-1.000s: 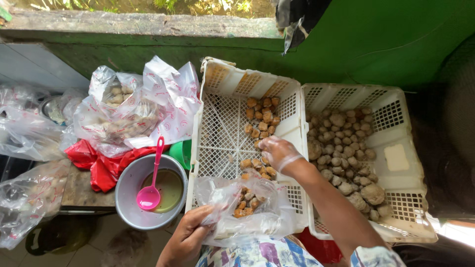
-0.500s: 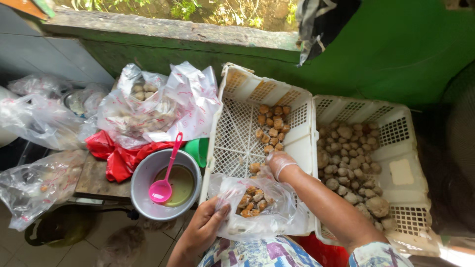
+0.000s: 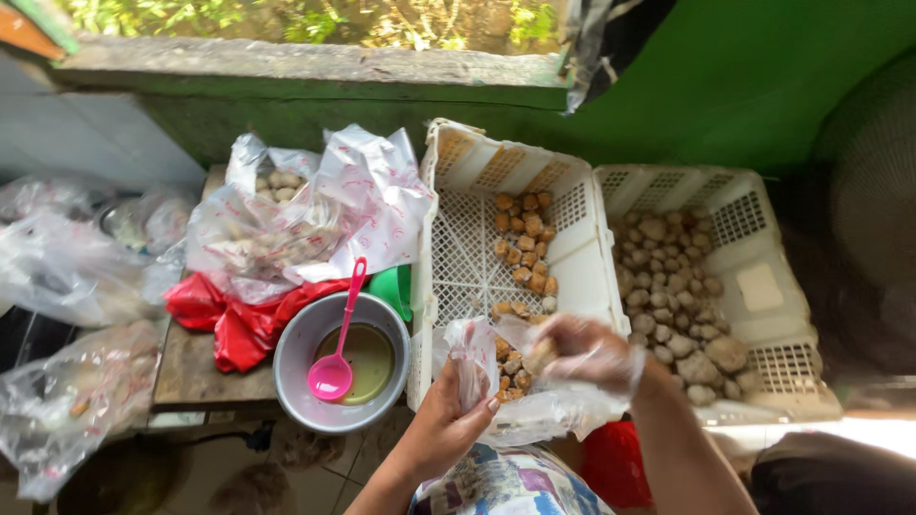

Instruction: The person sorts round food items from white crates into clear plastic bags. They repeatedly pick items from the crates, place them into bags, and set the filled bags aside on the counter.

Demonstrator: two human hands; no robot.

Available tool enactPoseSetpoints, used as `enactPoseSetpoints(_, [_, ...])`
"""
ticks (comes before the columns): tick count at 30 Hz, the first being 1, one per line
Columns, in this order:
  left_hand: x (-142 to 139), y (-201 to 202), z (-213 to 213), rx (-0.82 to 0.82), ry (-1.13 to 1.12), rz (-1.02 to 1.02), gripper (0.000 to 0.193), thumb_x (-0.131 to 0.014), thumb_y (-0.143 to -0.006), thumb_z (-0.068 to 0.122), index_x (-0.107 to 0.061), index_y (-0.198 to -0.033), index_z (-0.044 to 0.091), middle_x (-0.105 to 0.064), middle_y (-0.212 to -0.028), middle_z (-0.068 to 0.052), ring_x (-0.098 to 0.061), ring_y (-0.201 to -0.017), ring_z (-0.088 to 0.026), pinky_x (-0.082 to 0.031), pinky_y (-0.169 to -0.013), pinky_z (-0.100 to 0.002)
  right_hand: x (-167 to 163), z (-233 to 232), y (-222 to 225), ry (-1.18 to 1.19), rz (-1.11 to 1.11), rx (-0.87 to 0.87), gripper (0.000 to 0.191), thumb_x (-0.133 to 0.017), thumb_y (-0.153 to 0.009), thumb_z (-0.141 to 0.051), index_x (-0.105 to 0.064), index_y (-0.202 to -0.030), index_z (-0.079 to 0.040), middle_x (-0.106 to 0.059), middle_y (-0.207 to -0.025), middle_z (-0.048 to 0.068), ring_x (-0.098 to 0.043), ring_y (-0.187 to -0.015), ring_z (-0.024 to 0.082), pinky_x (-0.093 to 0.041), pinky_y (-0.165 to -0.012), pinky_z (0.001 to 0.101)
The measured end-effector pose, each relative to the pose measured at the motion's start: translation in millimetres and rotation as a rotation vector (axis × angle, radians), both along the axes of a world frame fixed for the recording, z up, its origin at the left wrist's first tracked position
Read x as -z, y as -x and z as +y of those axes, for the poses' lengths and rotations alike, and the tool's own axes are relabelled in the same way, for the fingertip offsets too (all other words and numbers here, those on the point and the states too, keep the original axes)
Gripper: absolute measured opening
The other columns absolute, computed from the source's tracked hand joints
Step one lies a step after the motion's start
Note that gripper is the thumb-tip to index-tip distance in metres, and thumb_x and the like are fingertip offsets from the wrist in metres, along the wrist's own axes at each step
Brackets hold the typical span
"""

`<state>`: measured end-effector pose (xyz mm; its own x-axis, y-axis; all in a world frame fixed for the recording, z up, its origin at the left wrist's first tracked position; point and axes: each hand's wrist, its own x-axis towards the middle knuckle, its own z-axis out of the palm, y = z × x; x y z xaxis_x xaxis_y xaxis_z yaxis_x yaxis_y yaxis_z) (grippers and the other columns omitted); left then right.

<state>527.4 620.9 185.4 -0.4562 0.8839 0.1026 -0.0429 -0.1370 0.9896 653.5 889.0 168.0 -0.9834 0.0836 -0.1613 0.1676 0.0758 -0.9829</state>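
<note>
Two hands work at one clear plastic bag at the near edge of the left white crate. The left hand grips the bag's rim, fingers curled tight. The right hand, covered in thin plastic, is closed around brown fried balls at the bag's mouth. The right hand is blurred, so its fingers are hard to make out. Its forearm covers the bag's right side.

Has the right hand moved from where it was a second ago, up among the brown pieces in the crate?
Yes. The right hand has come back toward the person, from inside the white crate to its near edge, and now sits at the clear bag.
</note>
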Motion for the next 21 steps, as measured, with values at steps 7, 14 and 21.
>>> enactPoseSetpoints(7, [6, -1, 6, 0.163, -0.048, -0.087, 0.085, -0.053, -0.088, -0.006, -0.015, -0.163, 0.009, -0.063, -0.113, -0.006, -0.058, -0.093, -0.01, -0.051, -0.083, -0.026, 39, -91, 3, -0.608, -0.026, 0.197, 0.035, -0.068, -0.088, -0.018, -0.065, -0.118, -0.001, -0.066, -0.116, 0.02, -0.07, -0.096, 0.031, -0.057, -0.083, 0.0393])
enactPoseSetpoints(14, [3, 7, 4, 0.535, 0.086, 0.127, 0.03, -0.06, -0.081, -0.006, -0.076, -0.105, 0.004, -0.068, -0.079, -0.003, -0.062, -0.069, -0.011, -0.051, -0.063, -0.033, 22, -57, -51, -0.63, -0.18, -0.109, 0.023, -0.066, -0.096, -0.025, -0.073, -0.102, -0.004, -0.075, -0.099, 0.013, -0.071, -0.092, 0.028, -0.056, -0.087, 0.0384])
enactPoseSetpoints(21, [-19, 15, 3, 0.607, 0.203, 0.283, 0.027, -0.064, -0.073, -0.001, -0.077, -0.096, 0.006, -0.071, -0.077, -0.015, -0.068, -0.068, -0.029, -0.053, -0.064, -0.034, 22, 51, -3, -0.077, -0.115, 0.255, 0.024, -0.069, -0.099, -0.025, -0.074, -0.1, -0.002, -0.075, -0.09, 0.011, -0.069, -0.082, 0.022, -0.06, -0.078, 0.0364])
